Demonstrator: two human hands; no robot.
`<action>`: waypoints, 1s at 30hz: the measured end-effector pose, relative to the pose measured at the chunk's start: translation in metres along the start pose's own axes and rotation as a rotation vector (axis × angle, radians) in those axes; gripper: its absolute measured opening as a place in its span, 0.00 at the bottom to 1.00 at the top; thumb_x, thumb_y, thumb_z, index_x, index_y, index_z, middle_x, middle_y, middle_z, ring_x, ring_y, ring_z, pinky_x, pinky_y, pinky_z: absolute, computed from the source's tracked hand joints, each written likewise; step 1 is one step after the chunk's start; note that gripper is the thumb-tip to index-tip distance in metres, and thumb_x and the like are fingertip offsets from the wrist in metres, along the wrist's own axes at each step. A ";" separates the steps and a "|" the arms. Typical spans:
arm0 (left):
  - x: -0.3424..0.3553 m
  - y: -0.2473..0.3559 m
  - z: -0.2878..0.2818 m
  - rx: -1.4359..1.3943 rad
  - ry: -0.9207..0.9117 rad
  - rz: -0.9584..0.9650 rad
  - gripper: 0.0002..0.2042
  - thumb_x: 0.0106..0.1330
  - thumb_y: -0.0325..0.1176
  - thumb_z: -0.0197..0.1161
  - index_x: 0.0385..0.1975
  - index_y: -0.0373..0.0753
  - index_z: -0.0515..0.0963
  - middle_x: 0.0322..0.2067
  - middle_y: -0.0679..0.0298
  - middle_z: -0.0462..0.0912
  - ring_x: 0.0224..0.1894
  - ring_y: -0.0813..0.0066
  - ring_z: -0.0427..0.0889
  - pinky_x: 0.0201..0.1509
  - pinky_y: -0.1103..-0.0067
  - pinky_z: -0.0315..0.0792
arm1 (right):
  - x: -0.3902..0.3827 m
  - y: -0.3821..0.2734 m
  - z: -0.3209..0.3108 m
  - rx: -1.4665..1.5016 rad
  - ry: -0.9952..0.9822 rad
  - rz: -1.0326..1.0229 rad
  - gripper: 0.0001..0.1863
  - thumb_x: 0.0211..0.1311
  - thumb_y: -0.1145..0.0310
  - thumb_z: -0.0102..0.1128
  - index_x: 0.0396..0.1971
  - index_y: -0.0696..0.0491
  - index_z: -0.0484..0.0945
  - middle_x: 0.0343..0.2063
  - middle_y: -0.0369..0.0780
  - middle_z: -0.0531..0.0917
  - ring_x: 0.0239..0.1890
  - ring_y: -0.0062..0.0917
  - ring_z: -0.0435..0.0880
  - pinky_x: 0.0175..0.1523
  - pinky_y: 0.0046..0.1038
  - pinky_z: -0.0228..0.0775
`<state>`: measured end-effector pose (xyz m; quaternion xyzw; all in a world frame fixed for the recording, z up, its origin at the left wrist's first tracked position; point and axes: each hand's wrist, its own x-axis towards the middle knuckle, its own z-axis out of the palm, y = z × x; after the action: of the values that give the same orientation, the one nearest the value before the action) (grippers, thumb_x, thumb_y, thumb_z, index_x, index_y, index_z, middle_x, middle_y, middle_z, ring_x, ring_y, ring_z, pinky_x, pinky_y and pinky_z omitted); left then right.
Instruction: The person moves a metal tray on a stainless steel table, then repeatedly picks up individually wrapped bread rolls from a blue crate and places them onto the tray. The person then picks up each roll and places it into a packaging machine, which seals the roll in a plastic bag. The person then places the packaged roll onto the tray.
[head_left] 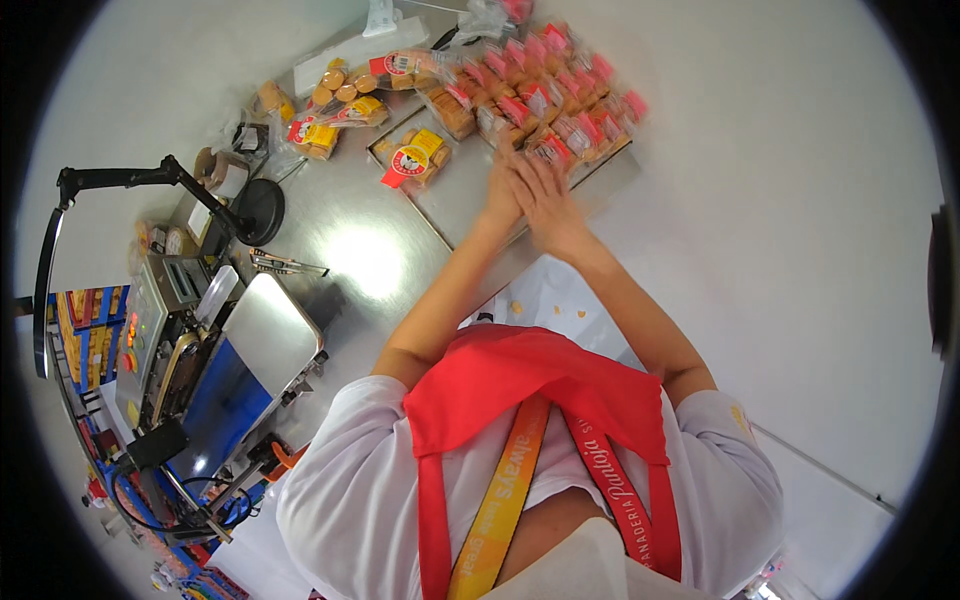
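My two hands meet at the front of a metal tray (448, 210) that holds rows of clear bags of baked goods with pink tags (545, 75). My left hand (503, 195) reaches to the nearest bags, its fingers partly hidden and blurred. My right hand (552, 210) overlaps it, fingers stretched out toward a bag (550, 150) just beyond them; whether they touch it is unclear. To the left on the tray lies a yellow-labelled pack of round biscuits (418, 158) with a red tag.
More biscuit packs (315, 135) lie along the back of the steel table (350, 300). A black lamp (255, 210), a pair of metal tools (285, 262) and a sealing machine (165, 320) with a steel plate (270, 330) occupy the left. A white wall (800, 200) is on the right.
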<state>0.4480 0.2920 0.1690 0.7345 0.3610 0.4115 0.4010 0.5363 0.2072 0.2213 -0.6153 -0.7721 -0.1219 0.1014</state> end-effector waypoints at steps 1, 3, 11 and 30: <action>0.000 0.006 -0.006 -0.132 -0.017 0.010 0.45 0.42 0.30 0.72 0.63 0.36 0.53 0.54 0.42 0.65 0.46 0.45 0.74 0.45 0.66 0.74 | -0.002 -0.006 -0.003 0.096 -0.052 0.020 0.35 0.45 0.66 0.61 0.59 0.45 0.65 0.61 0.43 0.61 0.64 0.39 0.57 0.69 0.51 0.33; -0.012 0.012 -0.051 -0.428 -0.286 -0.217 0.44 0.44 0.28 0.72 0.63 0.39 0.54 0.55 0.43 0.65 0.47 0.47 0.75 0.46 0.64 0.73 | -0.008 0.001 0.005 0.180 -0.070 0.054 0.34 0.49 0.65 0.59 0.60 0.43 0.63 0.62 0.42 0.61 0.65 0.38 0.56 0.69 0.51 0.34; -0.005 -0.083 -0.169 0.836 0.075 -0.201 0.19 0.48 0.37 0.71 0.38 0.37 0.77 0.36 0.52 0.77 0.39 0.55 0.74 0.44 0.67 0.68 | -0.013 0.028 0.042 0.111 0.000 0.006 0.37 0.52 0.60 0.61 0.63 0.41 0.59 0.65 0.40 0.56 0.67 0.37 0.52 0.70 0.47 0.33; 0.057 -0.070 -0.061 0.489 0.345 0.294 0.45 0.52 0.48 0.69 0.62 0.30 0.51 0.59 0.45 0.60 0.63 0.51 0.59 0.66 0.57 0.47 | -0.024 0.022 0.031 -0.074 -0.031 0.104 0.30 0.57 0.71 0.46 0.62 0.42 0.60 0.62 0.38 0.62 0.62 0.37 0.60 0.71 0.43 0.39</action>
<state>0.4027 0.3883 0.1456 0.7729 0.4016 0.4843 0.0820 0.5624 0.1995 0.1864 -0.6596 -0.7357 -0.1355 0.0727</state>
